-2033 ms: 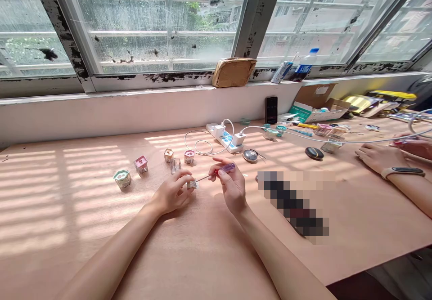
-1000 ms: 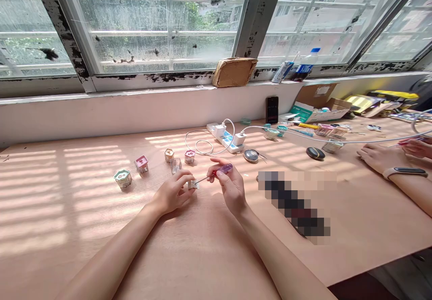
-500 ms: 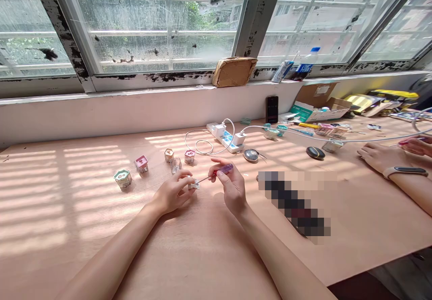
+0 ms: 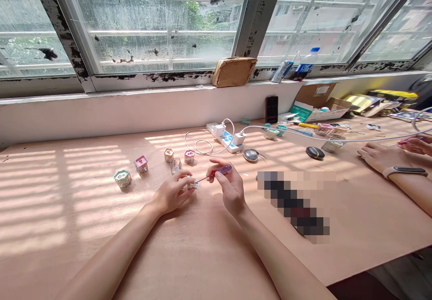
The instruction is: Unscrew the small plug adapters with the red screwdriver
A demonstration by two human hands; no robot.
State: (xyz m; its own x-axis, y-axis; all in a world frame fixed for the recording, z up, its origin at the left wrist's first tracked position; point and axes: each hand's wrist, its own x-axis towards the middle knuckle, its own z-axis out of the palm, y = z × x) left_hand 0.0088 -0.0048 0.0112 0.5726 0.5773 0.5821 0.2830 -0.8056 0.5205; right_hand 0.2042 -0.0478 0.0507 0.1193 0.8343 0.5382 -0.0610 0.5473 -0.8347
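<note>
My left hand (image 4: pixel 173 194) rests on the table with its fingers closed on a small whitish, partly clear piece (image 4: pixel 193 185). Much of that piece is hidden by the fingers. In my right hand (image 4: pixel 232 188) is a screwdriver with a purple-red handle (image 4: pixel 224 170). Its thin shaft slants down to the left, and the tip meets the small piece or lies right at it. Just beyond my left hand stand a clear frame-like part (image 4: pixel 176 166), an orange-topped small box (image 4: pixel 169 155) and a pink-topped hexagonal one (image 4: pixel 189 156).
Further left are a green-topped box (image 4: pixel 122 179) and a pink square one (image 4: pixel 141 163). A power strip (image 4: pixel 226 139), a mouse-like oval object (image 4: pixel 250 155) and a phone (image 4: pixel 272 109) lie beyond. At right, a co-worker's hands (image 4: pixel 381 156) work beside a blurred-out dark object (image 4: pixel 293 205).
My right hand and the screwdriver have shifted very slightly left. My left hand keeps its hold on the small piece in the same place.
</note>
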